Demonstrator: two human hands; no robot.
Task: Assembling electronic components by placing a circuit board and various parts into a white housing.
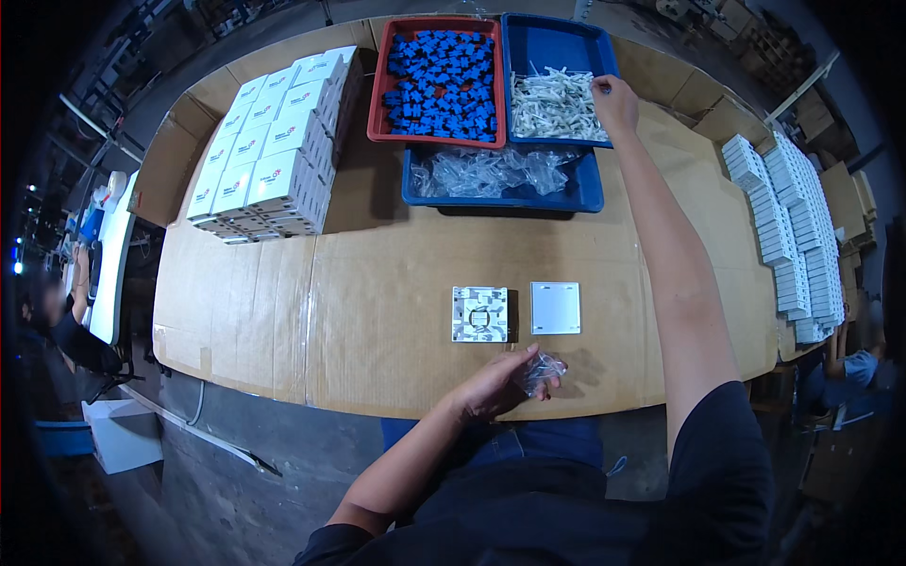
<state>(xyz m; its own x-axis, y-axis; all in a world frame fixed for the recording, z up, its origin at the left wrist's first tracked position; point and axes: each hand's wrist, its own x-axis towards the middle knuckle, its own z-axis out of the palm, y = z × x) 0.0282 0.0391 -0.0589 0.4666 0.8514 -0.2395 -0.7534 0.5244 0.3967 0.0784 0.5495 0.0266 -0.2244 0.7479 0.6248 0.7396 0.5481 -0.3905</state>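
My left hand [491, 387] is near the table's front edge, its fingers closed round a crumpled clear plastic bag [542, 372]. Stretched far forward, my right hand [615, 102] is at the right side of a blue tray [557, 36] heaped with small white parts [552, 102]. The fingers of that hand are pinched together, and what they hold is too small to make out. Just beyond my left hand lies an open square box [479, 314] with a grey-and-white patterned inside and a dark ring shape. Beside it on the right is a flat white square lid [555, 307].
A red tray [375, 123] holds many blue pieces. In front of the two trays, a lower blue tray [505, 202] contains clear plastic bags. White boxes [264, 141] are stacked at the left, and piles of flat white pieces [788, 236] at the right. Cardboard [387, 274] covers the table.
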